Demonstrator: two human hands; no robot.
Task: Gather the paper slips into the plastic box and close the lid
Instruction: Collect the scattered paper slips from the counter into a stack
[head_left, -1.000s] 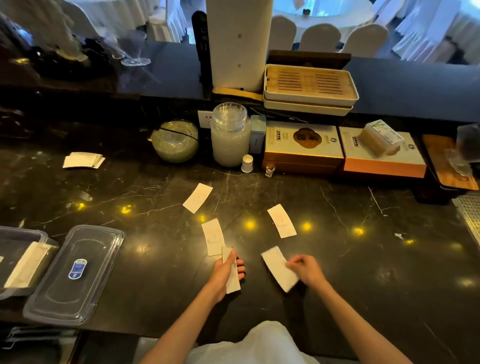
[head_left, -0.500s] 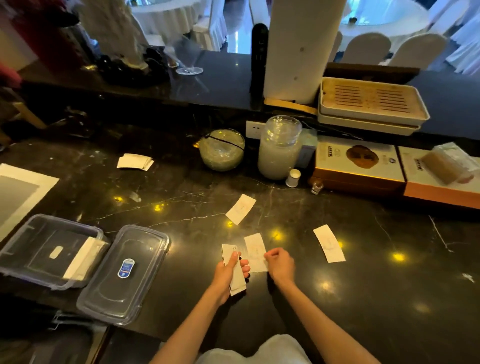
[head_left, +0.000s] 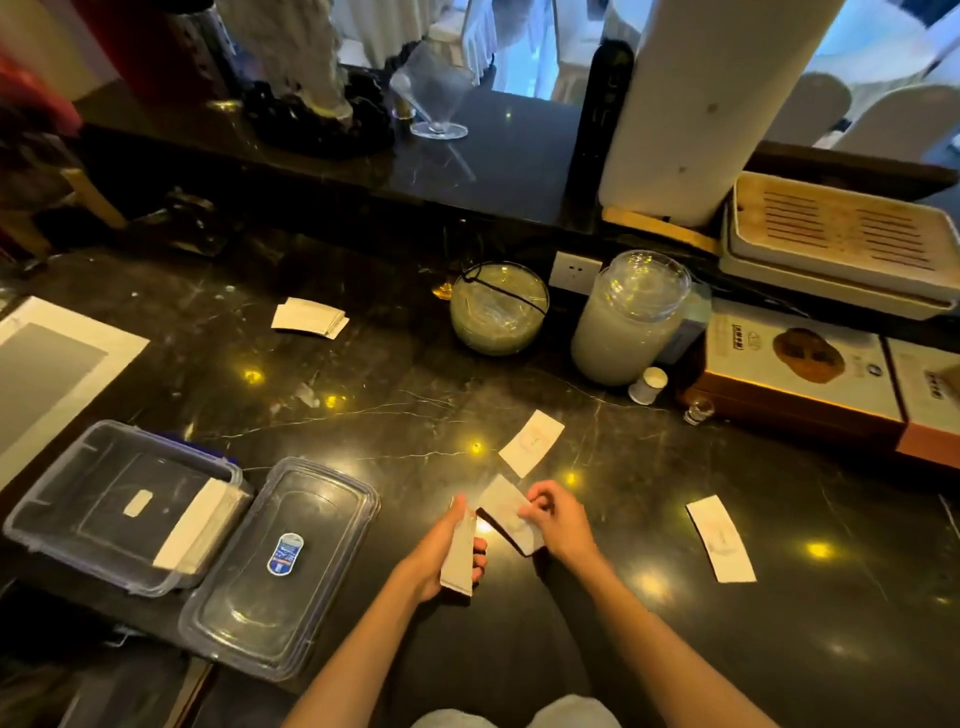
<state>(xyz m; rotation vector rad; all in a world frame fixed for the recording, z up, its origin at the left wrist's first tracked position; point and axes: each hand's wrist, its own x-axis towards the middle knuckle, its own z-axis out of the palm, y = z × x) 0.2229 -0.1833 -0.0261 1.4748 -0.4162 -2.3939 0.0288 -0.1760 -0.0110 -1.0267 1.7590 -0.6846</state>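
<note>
My left hand (head_left: 439, 558) grips a small stack of paper slips (head_left: 460, 556) held on edge. My right hand (head_left: 558, 519) pinches one slip (head_left: 506, 512), lifted off the black marble counter just right of the stack. Two loose slips lie flat: one (head_left: 532, 441) just beyond my hands, one (head_left: 721, 538) to the right. A further pile of slips (head_left: 310, 317) rests far left at the back. The clear plastic box (head_left: 62, 499) stands open at the left with slips (head_left: 195, 525) leaning inside its right end. Its lid (head_left: 332, 592) lies flat beside it.
A glass bowl (head_left: 498, 309) and a tall lidded jar (head_left: 631, 317) stand behind the slips. Orange gift boxes (head_left: 795, 374) and stacked trays (head_left: 836, 244) fill the back right. A white sheet (head_left: 52, 364) lies at the far left. A small glass (head_left: 698, 410) stands by the boxes.
My right hand has picked a slip up off the counter and holds it beside the stack in my left hand. The view has swung left, showing more of the box.
</note>
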